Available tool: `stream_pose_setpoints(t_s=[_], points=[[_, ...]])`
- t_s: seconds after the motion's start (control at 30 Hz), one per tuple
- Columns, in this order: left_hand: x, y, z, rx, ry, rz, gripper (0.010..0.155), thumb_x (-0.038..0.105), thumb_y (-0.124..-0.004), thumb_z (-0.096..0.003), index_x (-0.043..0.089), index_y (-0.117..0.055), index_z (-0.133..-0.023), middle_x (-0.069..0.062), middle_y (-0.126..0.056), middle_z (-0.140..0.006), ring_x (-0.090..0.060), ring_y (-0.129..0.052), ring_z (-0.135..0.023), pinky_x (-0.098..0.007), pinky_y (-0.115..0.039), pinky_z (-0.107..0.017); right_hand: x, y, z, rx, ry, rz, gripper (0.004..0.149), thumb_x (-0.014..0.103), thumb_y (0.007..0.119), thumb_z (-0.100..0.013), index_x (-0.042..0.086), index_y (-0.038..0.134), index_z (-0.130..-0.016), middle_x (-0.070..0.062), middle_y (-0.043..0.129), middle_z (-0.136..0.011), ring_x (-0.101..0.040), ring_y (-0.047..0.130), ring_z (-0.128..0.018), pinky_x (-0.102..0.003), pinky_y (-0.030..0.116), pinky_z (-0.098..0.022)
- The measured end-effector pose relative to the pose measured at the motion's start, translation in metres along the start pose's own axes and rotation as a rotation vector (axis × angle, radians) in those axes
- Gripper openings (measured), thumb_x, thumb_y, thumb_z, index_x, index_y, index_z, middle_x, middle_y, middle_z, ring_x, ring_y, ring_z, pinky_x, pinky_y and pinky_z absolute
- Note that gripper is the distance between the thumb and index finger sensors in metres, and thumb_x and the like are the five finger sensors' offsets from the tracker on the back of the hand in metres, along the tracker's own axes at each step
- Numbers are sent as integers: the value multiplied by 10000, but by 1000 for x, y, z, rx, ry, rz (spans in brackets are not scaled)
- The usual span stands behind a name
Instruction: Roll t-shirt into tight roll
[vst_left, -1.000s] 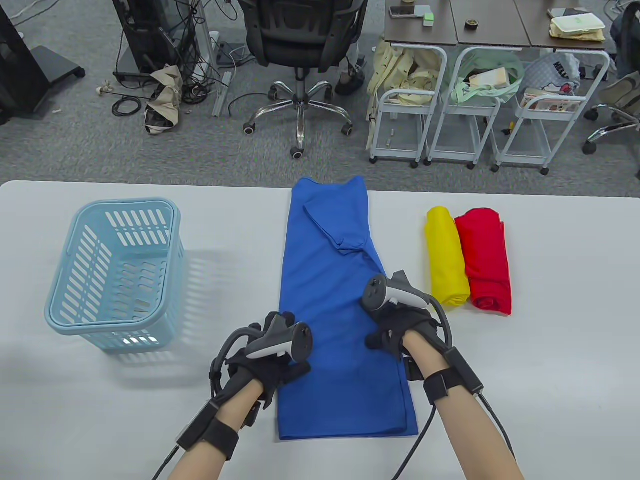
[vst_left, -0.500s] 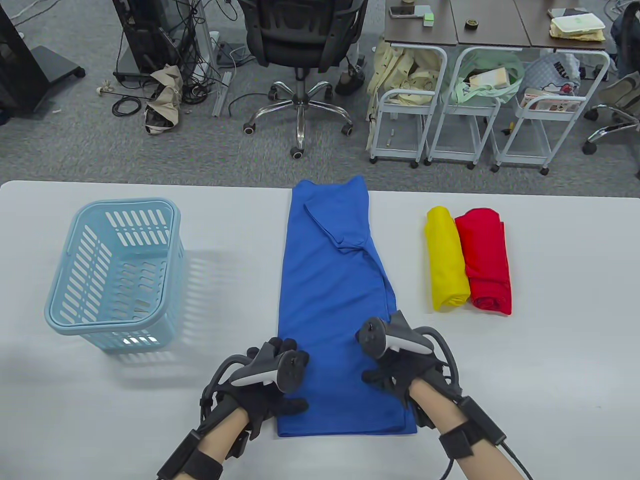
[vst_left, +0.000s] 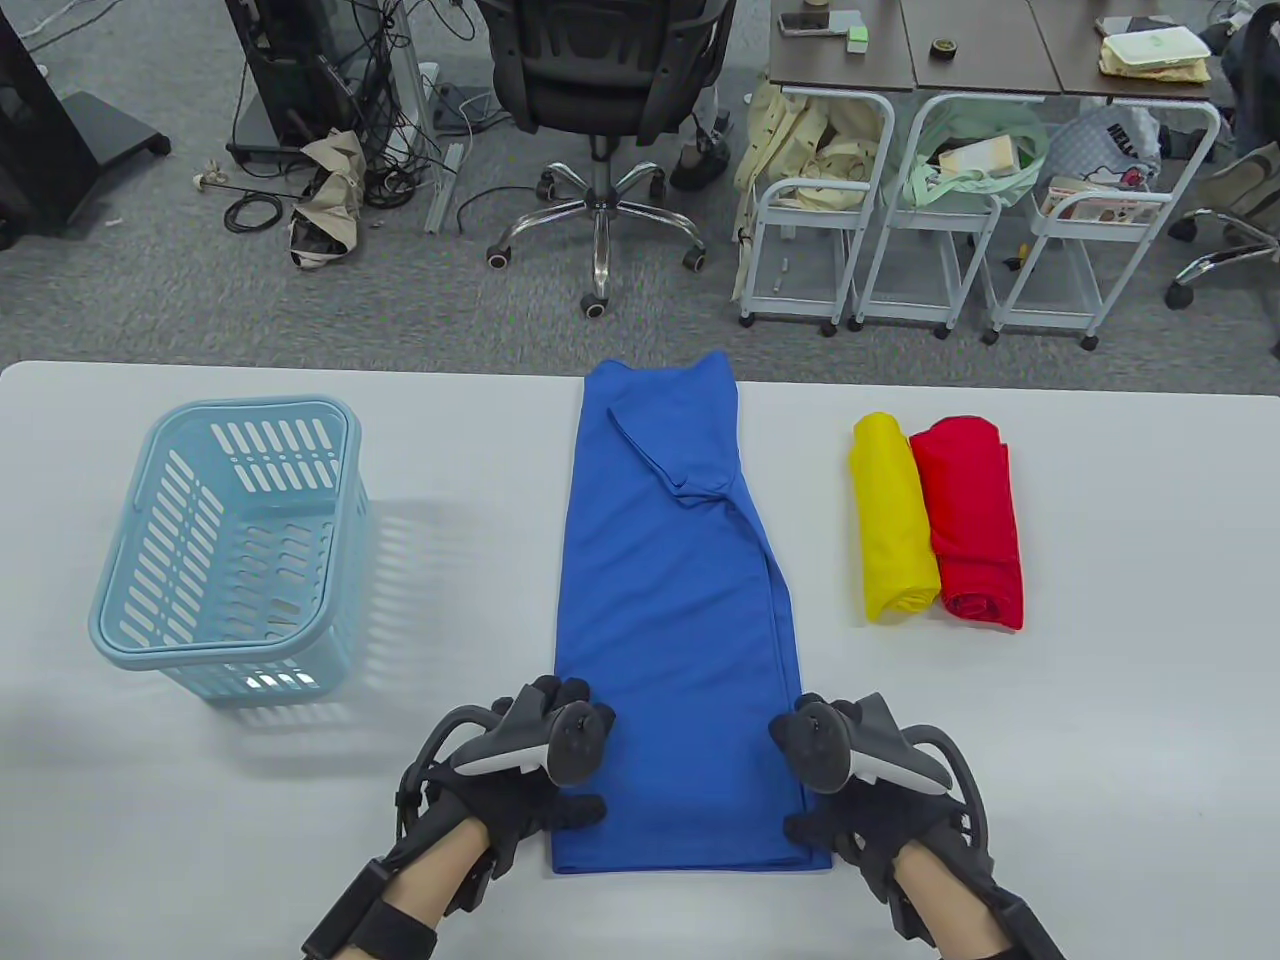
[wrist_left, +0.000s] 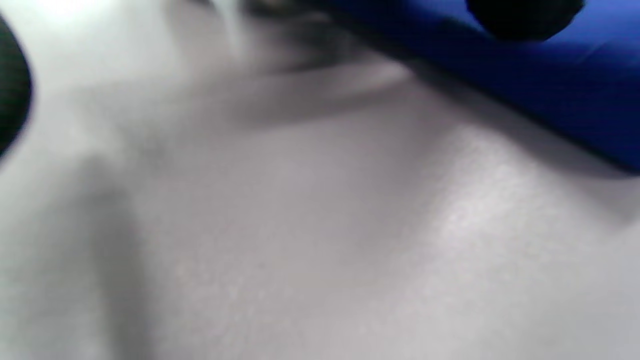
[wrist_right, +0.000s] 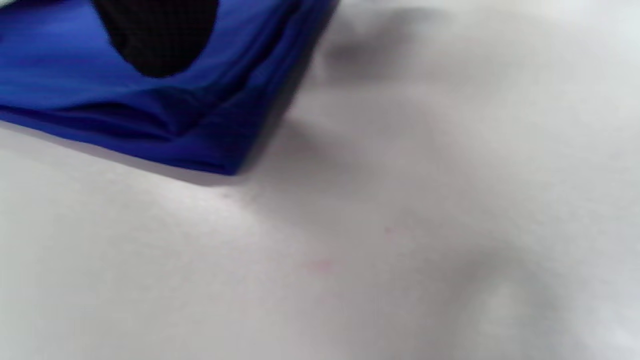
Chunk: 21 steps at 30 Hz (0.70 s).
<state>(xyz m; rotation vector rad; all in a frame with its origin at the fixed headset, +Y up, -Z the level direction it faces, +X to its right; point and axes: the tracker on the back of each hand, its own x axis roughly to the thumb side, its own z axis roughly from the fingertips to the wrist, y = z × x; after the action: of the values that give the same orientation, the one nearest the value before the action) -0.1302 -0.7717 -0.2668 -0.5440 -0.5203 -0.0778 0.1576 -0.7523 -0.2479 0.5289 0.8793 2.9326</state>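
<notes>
Table view: both hands, left (vst_left: 530, 790) and right (vst_left: 870, 815), thumbs resting on the shirt's (vst_left: 670, 640) 6 o'clock hem corners, nothing visibly gripped, placed to start rolling.

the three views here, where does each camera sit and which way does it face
Table view: high at the near side, looking down across the white table at the folded blue t-shirt; both gloved hands show, left hand, right hand.
Left wrist view: low, blurred, facing tabletop and shirt edge; a dark fingertip at top.
Right wrist view: low, facing the shirt's near corner; one gloved finger.
All three share the blue shirt.
</notes>
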Motion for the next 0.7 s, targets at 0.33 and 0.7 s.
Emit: stream_pose_setpoints(t_s=[0.33, 0.7], points=[[33, 4, 15, 67, -98, -102, 720, 639, -753, -456, 268, -600, -1054, -69, -656, -1083, -291, -749, -911, -536, -636, -741, 12, 4, 2, 1, -42, 114, 749, 469, 918, -398, 266, 554, -1021, -91, 483, -1091, -321, 631, -920, -523, 540, -687], [42, 2, 15, 38, -65, -204, 782, 598, -801, -440, 258, -533, -1091, -57, -637, -1102, -283, -750, -930, -544, -624, -756, 16, 6, 1, -2, -29, 157, 708, 385, 909, -438, 277, 528, -1025, -83, 482, -1083, -313, 640, -913, -527, 540, -691]])
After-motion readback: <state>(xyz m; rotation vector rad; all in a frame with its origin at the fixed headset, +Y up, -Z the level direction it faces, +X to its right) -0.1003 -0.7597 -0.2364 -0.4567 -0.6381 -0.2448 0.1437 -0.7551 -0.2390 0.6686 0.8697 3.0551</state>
